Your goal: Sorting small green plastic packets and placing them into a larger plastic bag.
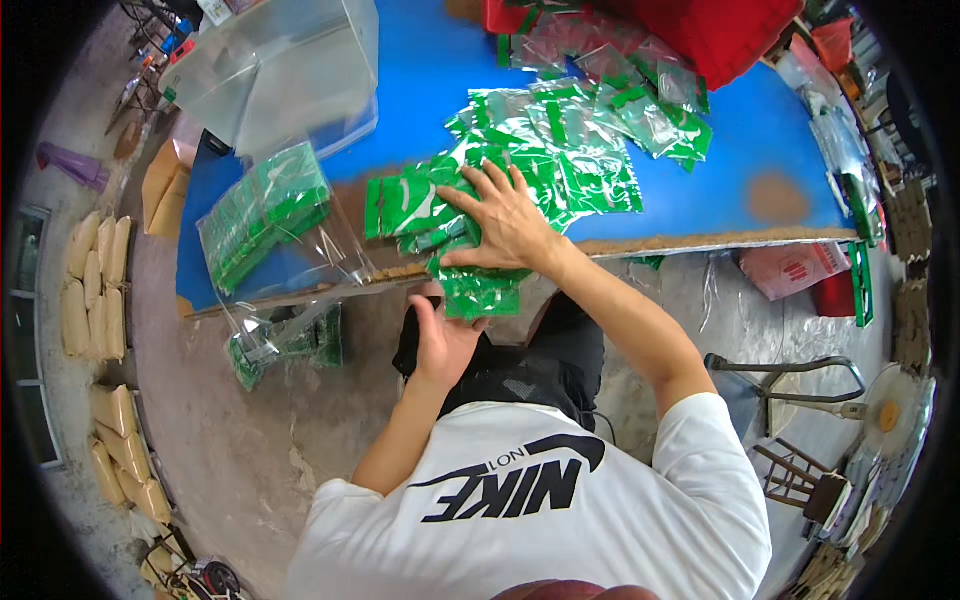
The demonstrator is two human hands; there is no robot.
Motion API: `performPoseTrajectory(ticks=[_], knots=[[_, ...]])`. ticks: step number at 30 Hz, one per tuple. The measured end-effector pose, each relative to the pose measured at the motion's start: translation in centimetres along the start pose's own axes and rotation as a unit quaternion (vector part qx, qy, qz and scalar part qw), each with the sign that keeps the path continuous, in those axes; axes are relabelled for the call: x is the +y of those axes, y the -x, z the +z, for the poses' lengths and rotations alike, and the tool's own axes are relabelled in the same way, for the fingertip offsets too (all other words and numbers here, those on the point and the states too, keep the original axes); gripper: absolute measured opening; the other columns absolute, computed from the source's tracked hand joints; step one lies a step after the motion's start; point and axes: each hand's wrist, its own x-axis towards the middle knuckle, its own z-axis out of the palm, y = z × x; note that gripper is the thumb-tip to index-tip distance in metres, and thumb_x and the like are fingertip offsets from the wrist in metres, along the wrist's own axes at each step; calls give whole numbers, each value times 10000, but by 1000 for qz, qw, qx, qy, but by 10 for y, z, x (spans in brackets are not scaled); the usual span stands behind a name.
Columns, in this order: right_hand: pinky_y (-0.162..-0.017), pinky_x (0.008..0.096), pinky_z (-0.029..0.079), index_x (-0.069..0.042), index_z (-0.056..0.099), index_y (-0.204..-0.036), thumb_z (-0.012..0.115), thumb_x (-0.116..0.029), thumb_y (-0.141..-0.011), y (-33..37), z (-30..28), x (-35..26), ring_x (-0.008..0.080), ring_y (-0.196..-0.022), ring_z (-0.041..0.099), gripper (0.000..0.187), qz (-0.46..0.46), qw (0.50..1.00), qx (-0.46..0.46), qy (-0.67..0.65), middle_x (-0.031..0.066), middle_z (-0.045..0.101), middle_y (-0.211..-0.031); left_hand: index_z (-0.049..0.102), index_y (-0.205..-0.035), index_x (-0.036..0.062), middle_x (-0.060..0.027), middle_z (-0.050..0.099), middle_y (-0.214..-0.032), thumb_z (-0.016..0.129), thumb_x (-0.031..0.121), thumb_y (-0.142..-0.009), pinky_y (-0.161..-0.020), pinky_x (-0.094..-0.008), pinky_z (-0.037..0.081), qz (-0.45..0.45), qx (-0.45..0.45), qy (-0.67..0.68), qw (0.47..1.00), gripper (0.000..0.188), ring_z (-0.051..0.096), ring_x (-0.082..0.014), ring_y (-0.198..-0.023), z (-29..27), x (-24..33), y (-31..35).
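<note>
Many flat clear plastic packets with green printing [590, 175] lie spread in an overlapping heap on the blue table. My right hand [505, 222] rests on the near left part of this heap, fingers spread and nothing gripped. One green packet [482, 296] sticks out past the table's near edge, just below my right wrist. Under that edge is my left hand [447, 338], palm up with the thumb stretched away from the fingers. Its other fingers are mostly hidden beneath the overhanging packet. To the left, a large clear bag [270, 205] holds a stack of green packets.
A translucent plastic bin [300, 85] stands at the table's far left. At the far right, a red container [720, 35] has more packets beside it. Another clear bag of green packets [290, 340] is below the table's edge. A fan [888, 415] stands on the right.
</note>
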Motion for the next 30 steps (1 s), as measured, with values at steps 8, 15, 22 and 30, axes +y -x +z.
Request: performPoseTrajectory(ticks=[8, 15, 22, 30], knots=[[-1152, 564, 261, -78, 375, -1505, 547, -686, -865, 27, -9, -13, 384, -1338, 451, 899, -8, 994, 9, -111, 194, 546, -1389, 441, -1468, 133, -87, 467, -1498, 446, 679, -943, -1160, -554, 304, -46, -56, 279, 958, 758, 422, -321, -1385, 33, 8, -8], [-1138, 508, 297, -34, 419, -1468, 522, -608, -921, 33, -29, -3, 366, -1242, 550, 800, -8, 961, -70, -269, 171, 642, -1279, 421, -1466, 105, -145, 475, -1478, 400, 556, -1009, -1110, -596, 368, -128, -68, 227, 963, 642, 476, -368, -1340, 74, 27, -20], [-1099, 419, 386, -19, 483, -1430, 524, -505, -982, 12, -48, 1, 327, -1277, 537, 662, 115, 852, -90, -503, 184, 585, -1361, 488, -1409, 113, -163, 577, -1360, 418, 663, -964, -1029, -611, 449, -220, -113, 76, 966, 711, 580, -380, -1218, 125, 82, -50], [-983, 337, 461, -59, 538, -1398, 339, -604, -1028, -37, -84, 13, 191, -1111, 593, 687, 162, 582, 48, -796, 88, 612, -1289, 541, -1354, 84, -150, 579, -1368, 435, 708, -939, -1074, -491, 437, -294, -98, -174, 935, 758, 576, -327, -1230, 217, 149, -121]])
